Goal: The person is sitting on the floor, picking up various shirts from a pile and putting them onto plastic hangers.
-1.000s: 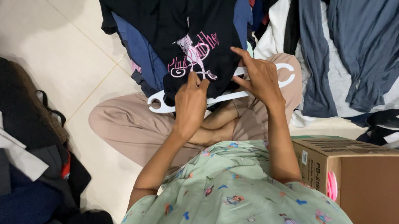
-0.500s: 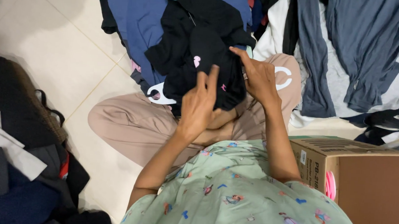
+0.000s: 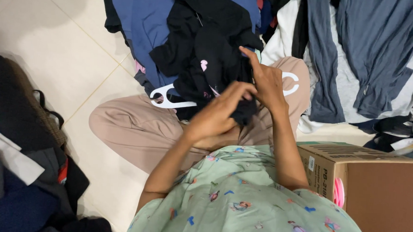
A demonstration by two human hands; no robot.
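Both hands are closed on the same black garment (image 3: 213,60), which is bunched over the person's lap. Left hand (image 3: 218,114) has its fingers curled together, pinching the lower fold of the dark cloth where it hangs down between the knees. Right hand (image 3: 263,83) grips the cloth just above and to the right of that, with its index finger stretched up along the fabric. The two hands touch, the garment clamped between them, and most of its bulk rises above the grip toward the pile of clothes. A white plastic hanger (image 3: 170,100) sticks out from under the garment at its left side, resting on the beige trouser leg (image 3: 131,131), and its other end shows just right of the right hand. A blue garment (image 3: 141,25) lies behind the black one. A cardboard box (image 3: 379,193) stands on the tiled floor (image 3: 52,35) beside the person's right arm.
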